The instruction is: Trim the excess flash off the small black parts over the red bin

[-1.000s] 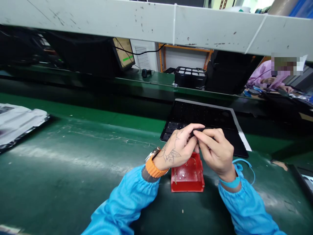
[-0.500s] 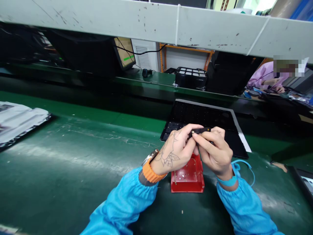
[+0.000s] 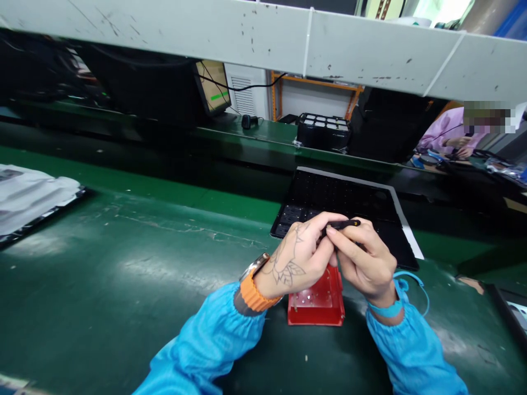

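My left hand (image 3: 294,258), with an orange-banded watch at the wrist, is closed, its thumb and index finger around a slim black piece (image 3: 346,224) with a small orange mark at its right end. My right hand (image 3: 366,260) is closed too, its fingertips pinching the same piece. Its exact kind cannot be made out, as fingers cover much of it. Below the hands a red bin (image 3: 315,315) with several tiny bits in it stands on the green bench. A black panel (image 3: 346,192) with a pale border lies just beyond them.
A wrapped flat panel (image 3: 37,200) lies at the left. Overhead runs a grey beam (image 3: 185,38). Behind the bench are a monitor (image 3: 214,88), a scanner (image 3: 249,122) and a black crate (image 3: 323,131). A blue cord (image 3: 422,285) loops from my right wrist. Another person (image 3: 448,129) sits far right.
The slim black piece has tipped slightly and sits a little lower and farther right in my fingers. Both hands have shifted slightly down and right; the view has moved a little.
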Available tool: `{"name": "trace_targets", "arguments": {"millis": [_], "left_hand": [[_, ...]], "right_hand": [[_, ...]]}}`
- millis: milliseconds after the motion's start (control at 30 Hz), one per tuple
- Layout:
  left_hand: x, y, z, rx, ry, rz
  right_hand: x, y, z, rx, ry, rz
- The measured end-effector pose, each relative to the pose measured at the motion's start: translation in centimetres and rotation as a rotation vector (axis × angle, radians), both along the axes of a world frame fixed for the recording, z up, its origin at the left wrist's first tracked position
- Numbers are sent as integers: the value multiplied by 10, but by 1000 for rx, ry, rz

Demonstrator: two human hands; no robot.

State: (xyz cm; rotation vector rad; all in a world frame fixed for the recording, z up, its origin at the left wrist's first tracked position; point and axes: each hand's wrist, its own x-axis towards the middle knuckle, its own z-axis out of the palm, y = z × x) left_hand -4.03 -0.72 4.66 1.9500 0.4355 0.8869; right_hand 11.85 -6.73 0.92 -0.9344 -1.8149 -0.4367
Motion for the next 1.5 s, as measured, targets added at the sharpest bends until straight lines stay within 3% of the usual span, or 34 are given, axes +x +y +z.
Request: {"name": "trace_targets", "arguments": {"millis": [567, 1200, 1333, 1500], "left_hand": [[1, 0, 0, -20, 90, 44], [3, 0, -4, -72, 47, 34], [2, 5, -7, -143, 6, -64], [-4, 17, 1, -338, -89, -118]], "right_hand": [[-4, 0, 3, -24, -10, -26], [-7, 0, 3, 17, 27, -22], [-10, 0, 7, -25, 129, -11], [0, -7, 17, -132, 430, 85]]}}
